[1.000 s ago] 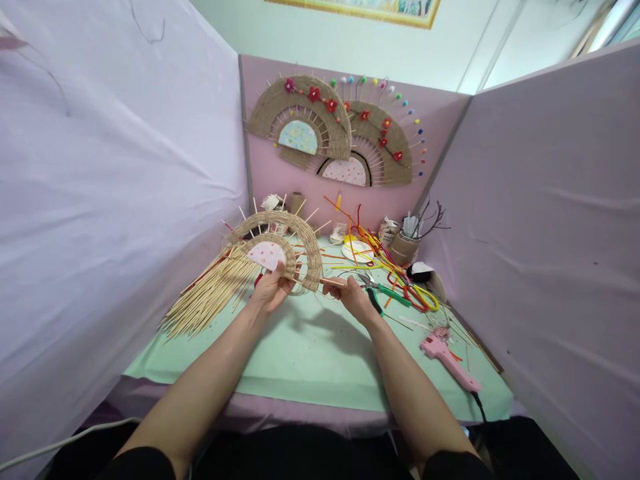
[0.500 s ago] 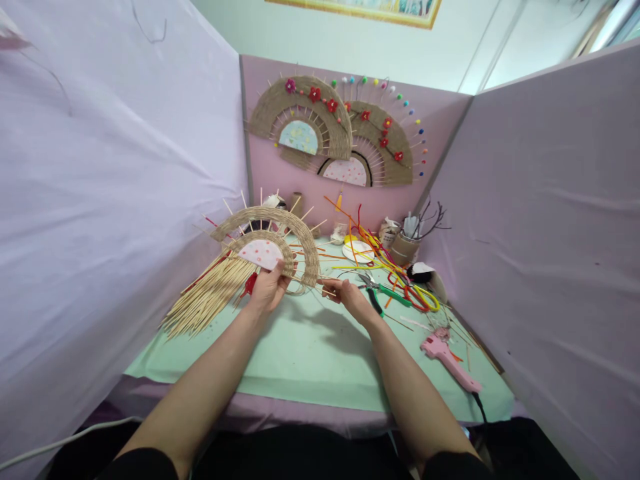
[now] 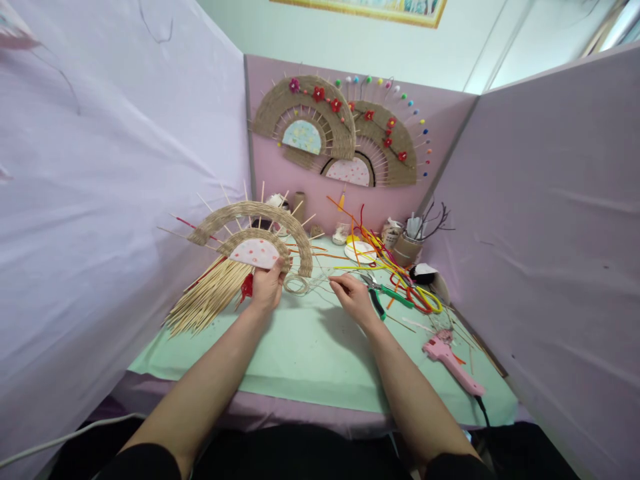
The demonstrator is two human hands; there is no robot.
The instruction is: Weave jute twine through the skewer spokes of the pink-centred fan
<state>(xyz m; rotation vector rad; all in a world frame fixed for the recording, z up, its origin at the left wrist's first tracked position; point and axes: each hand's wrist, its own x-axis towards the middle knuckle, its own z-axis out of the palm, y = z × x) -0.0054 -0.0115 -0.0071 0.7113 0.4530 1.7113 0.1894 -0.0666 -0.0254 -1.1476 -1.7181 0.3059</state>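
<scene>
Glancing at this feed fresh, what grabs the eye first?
Two large woven fans with red flowers, overlapping on the pink back panel. Then the smaller half-round weaving in the left hand, and the tangle of bright stems right of it.

Pink glue gun point(image 3: 453, 363), mint-green tablecloth point(image 3: 305, 360) — red-dotted white half-circle point(image 3: 257, 253)

The near middle of the worktop point(image 3: 300, 360) is open from the left side to the glue gun point(image 3: 453, 363), which blocks the near right. Loose sticks point(image 3: 207, 300) fill the far left. Pliers point(image 3: 385, 291) and tangled pipe cleaners point(image 3: 385, 250) obstruct the far right. Between the hands, a coil of twine point(image 3: 297, 285) narrows the gap; upright fabric walls point(image 3: 540, 200) close both sides.
</scene>
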